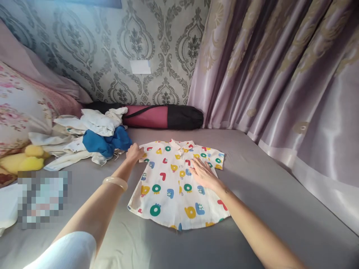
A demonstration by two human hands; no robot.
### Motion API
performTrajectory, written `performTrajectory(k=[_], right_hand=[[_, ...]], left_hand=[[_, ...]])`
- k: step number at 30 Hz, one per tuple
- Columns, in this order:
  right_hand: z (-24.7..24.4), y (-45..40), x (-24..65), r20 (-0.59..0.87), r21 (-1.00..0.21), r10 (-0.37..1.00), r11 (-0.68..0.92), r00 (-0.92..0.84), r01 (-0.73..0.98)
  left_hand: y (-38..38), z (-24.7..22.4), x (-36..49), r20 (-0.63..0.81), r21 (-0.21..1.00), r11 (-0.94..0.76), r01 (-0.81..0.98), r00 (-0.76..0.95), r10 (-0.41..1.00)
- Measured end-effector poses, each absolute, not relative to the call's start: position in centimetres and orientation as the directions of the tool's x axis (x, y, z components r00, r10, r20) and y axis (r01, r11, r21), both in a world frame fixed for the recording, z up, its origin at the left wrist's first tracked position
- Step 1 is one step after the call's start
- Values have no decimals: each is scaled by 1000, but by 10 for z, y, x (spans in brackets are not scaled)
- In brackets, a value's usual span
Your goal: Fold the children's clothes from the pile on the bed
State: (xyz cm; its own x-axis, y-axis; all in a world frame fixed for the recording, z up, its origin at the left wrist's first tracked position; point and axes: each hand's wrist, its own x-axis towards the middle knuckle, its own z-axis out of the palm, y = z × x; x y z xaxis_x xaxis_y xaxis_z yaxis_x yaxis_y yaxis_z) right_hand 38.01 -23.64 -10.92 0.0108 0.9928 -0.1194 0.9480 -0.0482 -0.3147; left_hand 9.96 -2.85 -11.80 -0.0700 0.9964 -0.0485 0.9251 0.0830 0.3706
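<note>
A small white short-sleeved shirt with colourful letter prints lies spread flat on the grey sheet, collar away from me and buttoned front up. At the cuff of its left-side sleeve, my left hand has its fingers closed on the fabric edge. My right hand rests on the upper right of the shirt front, palm down, fingers stretched out. A pale bangle circles my left wrist.
Left of the shirt is a pile of white clothes with a blue garment. A yellow plush toy and floral pillow lie farther left. A maroon and black bag lies along the wall; curtains hang at right.
</note>
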Motion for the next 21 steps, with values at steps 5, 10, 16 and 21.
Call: performTrajectory(k=[5,10,16,21], right_hand=[[-110,-188,359,-96,-330,994,23,-58,944],[-116,-131,326,-88,-304,991,69,-100,950],[-137,-93,309,-38,-226,999,9,-18,974],[-149,-87,311,-73,-207,997,-41,26,978]], left_hand=[[-8,-132,93,-69,407,147,901,-131,989],[-4,-145,92,-74,451,171,876,-154,985],[-9,-151,93,-35,481,155,863,-157,987],[-12,-153,87,-4,680,101,726,-134,991]])
